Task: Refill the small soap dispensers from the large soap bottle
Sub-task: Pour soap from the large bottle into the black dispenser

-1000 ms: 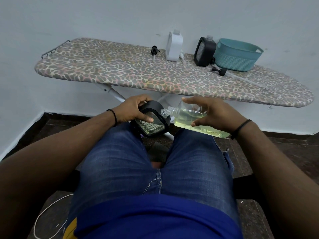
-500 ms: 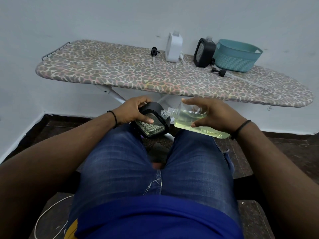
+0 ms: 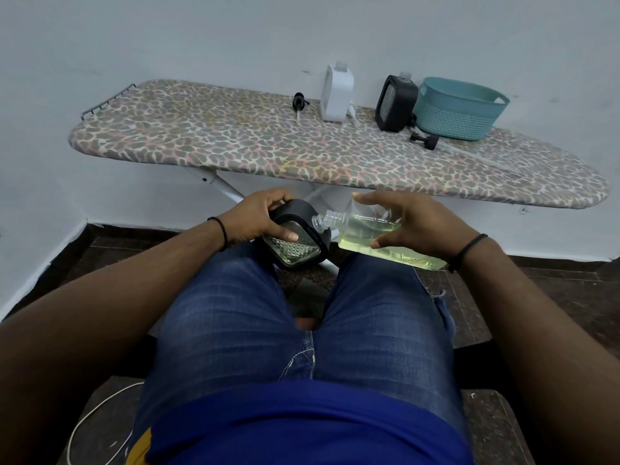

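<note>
Head view: large soap bottle (image 3: pixel 372 238), part-full of yellow-green liquid, tipped sideways over the lap, neck at black dispenser (image 3: pixel 295 239). Right hand (image 3: pixel 416 224) grips bottle; left hand (image 3: pixel 260 218) clasps dispenser. White dispenser (image 3: pixel 336 94) and second black dispenser (image 3: pixel 396 102) stand on ironing board (image 3: pixel 235 142).

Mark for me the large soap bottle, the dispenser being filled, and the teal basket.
large soap bottle (image 3: pixel 360 234): head view, on its clear side over the yellow soap.
black dispenser (image 3: pixel 292 248): head view, on its faceted glass face.
teal basket (image 3: pixel 453 120): head view, on its woven front wall.
</note>
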